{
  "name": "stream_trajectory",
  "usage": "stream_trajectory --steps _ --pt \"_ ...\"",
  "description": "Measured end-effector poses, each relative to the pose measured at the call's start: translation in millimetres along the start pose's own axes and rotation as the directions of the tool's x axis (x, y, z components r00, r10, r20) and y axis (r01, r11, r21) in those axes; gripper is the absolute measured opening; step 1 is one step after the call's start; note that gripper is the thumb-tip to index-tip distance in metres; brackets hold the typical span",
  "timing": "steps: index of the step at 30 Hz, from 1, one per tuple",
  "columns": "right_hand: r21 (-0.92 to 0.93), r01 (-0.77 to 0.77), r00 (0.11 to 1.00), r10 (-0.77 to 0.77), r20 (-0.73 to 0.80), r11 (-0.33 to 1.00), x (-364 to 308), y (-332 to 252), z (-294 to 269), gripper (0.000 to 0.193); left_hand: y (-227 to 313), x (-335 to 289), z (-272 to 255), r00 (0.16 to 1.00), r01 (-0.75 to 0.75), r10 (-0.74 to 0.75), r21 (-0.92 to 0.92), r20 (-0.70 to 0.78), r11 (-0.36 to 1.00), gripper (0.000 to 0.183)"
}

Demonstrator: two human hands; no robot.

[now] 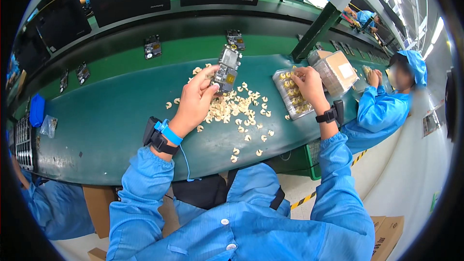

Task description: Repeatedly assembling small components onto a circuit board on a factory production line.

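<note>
- The table [111, 130], a long dark-green belt-like surface, is curving across the view and carrying everything in reach; a green rail behind it is holding more boards.
- The clear tray [286, 97] is lying on the table to the right, its pockets filled with small yellowish parts, with a wrapped box [338, 70] just beyond it.
- The left hand [195, 102] is closing around the lower edge of a circuit board [226, 70], thumb in front and fingers behind, holding it tilted up above the table.
- The right hand [308, 83] is hovering over the tray's far end with its fingertips pinched together; whether a part is already between them is not visible.
- A loose scatter of pale crescent pieces [237, 108] is lying on the table between the hands, just under the board.
- Judging from this, the step is going best if the board is being kept steady by its edges, and one part at a time is being lifted straight out of its pocket so the neighbours are not being disturbed.
- Hard to make out: the board's fine components, the part in the right fingertips, and the tray's near side behind the wrist [328, 115].
</note>
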State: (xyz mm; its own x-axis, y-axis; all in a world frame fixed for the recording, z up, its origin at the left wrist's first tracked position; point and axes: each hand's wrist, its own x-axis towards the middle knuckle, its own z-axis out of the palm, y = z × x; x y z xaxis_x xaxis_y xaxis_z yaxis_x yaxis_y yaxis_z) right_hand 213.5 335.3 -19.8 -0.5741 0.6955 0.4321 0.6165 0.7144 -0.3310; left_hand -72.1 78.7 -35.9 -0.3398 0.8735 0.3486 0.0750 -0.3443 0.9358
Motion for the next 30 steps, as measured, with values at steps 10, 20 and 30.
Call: stream_trajectory --steps 10,20,30 --pt "0.05 0.14 0.99 -0.139 -0.026 0.989 14.1 -54.0 -4.1 0.018 -1.7 2.4 -3.3 0.995 -0.093 0.103 0.326 -0.016 0.941 0.015" --pt "0.915 -0.071 0.979 -0.148 0.14 0.396 17.6 -216.0 63.6 0.016 12.4 0.5 -6.4 0.921 -0.204 0.292 0.323 -0.256 0.924 0.01" --pt "0.774 0.276 0.928 -0.367 -0.061 0.57 26.0 -216.9 83.7 0.011 -7.9 4.0 -25.7 0.911 -0.099 0.204 0.291 -0.358 0.952 0.01"
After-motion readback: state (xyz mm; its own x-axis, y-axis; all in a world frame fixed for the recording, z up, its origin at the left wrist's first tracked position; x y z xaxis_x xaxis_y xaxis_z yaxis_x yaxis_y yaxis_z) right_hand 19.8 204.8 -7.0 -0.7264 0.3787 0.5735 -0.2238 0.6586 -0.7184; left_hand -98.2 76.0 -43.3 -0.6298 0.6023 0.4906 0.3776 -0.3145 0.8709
